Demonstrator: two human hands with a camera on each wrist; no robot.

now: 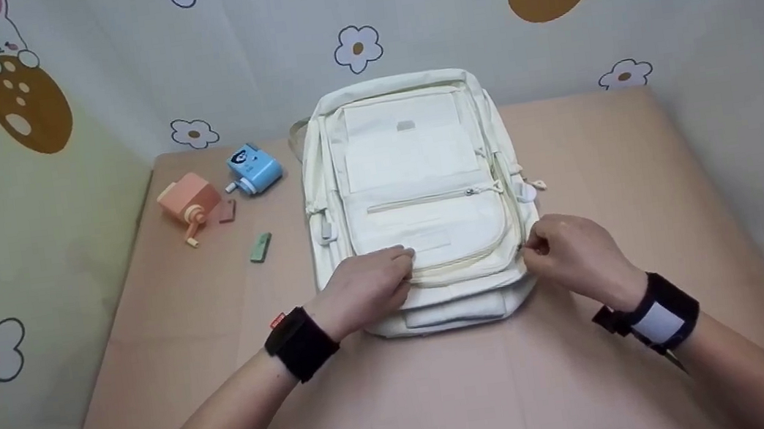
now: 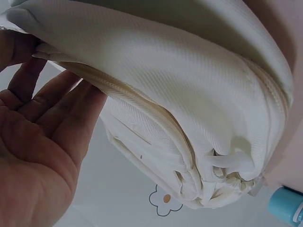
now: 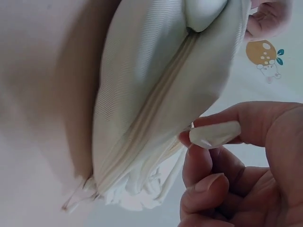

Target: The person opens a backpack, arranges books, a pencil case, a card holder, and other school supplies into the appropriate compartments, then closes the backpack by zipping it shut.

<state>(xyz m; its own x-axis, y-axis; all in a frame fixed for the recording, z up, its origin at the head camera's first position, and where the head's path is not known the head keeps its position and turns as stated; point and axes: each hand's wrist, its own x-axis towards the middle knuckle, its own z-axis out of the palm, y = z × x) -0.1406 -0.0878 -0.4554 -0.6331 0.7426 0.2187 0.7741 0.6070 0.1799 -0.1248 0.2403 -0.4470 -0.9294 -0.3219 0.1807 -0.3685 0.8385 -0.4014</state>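
Note:
A cream backpack (image 1: 410, 144) lies front side up on the table, its top away from me. With my left hand (image 1: 370, 282) I pinch the fabric by the zipper seam (image 2: 123, 87) along the front pocket's lower edge, thumb above and fingers beneath. My right hand (image 1: 575, 252), at the bag's lower right side, pinches a pale zipper pull (image 3: 215, 135) between thumb and index finger. Beside that hand, the side zipper track (image 3: 156, 94) runs along the bag. Whether the pocket is unzipped behind the left fingers is hidden.
Left of the bag stand a pink crank pencil sharpener (image 1: 191, 195) and a blue one (image 1: 258, 168). A green eraser (image 1: 260, 248) and a small dull-pink block (image 1: 226, 211) lie near them. Patterned cloth (image 1: 257, 53) hangs behind the beige-covered table (image 1: 450, 397).

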